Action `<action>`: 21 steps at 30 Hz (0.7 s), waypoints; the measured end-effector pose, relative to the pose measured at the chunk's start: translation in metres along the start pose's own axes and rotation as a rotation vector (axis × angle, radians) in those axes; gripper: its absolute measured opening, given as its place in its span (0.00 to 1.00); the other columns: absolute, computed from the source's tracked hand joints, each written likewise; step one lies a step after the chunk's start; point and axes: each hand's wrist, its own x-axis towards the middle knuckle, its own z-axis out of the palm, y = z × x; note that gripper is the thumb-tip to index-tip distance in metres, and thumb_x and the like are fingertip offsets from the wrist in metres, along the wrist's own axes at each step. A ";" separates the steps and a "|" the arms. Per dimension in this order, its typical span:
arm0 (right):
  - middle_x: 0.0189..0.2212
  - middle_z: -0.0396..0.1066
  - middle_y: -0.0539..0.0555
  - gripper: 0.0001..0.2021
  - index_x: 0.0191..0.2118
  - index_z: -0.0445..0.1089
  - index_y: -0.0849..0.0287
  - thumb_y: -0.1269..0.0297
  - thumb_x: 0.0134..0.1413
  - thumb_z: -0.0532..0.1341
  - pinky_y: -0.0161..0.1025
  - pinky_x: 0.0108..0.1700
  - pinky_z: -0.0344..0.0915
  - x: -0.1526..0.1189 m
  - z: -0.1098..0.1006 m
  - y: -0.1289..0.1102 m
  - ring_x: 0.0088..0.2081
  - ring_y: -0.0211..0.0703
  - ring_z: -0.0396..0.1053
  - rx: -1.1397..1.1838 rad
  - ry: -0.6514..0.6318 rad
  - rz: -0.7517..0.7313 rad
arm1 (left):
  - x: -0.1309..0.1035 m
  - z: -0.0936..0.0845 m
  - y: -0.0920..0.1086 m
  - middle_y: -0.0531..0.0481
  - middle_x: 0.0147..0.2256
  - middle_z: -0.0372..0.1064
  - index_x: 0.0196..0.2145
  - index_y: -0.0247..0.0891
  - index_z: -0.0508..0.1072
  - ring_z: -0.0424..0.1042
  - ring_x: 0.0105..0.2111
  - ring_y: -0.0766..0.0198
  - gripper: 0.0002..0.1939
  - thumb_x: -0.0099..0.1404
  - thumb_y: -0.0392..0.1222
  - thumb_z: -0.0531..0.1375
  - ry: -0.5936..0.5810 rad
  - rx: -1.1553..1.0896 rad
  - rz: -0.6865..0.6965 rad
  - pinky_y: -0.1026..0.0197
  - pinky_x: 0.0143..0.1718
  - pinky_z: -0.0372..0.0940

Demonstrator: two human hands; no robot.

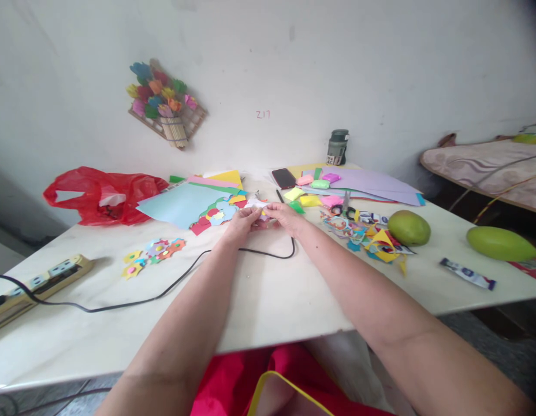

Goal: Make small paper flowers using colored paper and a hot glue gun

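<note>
Both of my hands meet over the middle of the table, fingers pinched together. Between them is a small pale paper flower (264, 212) with a yellow spot; much of it is hidden by the fingers. My left hand (244, 224) grips its left side, and my right hand (284, 217) pinches it from the right. Just left of my left hand lies a pile of coloured paper cutouts (216, 215). Nearer the table's left side rest several finished-looking paper flowers (157, 251) in yellow, lilac and orange, with coloured centres.
A black cable (172, 292) crosses the table from a power strip (55, 283). At left sits a red plastic bag (107, 193). To the right are clay packets (310, 200), scissors (346, 205), paper scraps (358, 231), two green fruits (409, 227) and a tube (467, 274). Behind stand a phone (284, 178) and bottle (337, 147).
</note>
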 end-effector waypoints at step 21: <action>0.19 0.68 0.48 0.06 0.24 0.68 0.61 0.64 0.40 0.62 0.30 0.22 0.52 0.002 0.003 0.001 0.25 0.34 0.65 -0.029 0.238 -0.063 | -0.002 -0.001 0.001 0.47 0.28 0.73 0.31 0.32 0.70 0.71 0.23 0.68 0.15 0.52 0.47 0.64 -0.020 -0.036 -0.012 0.64 0.29 0.67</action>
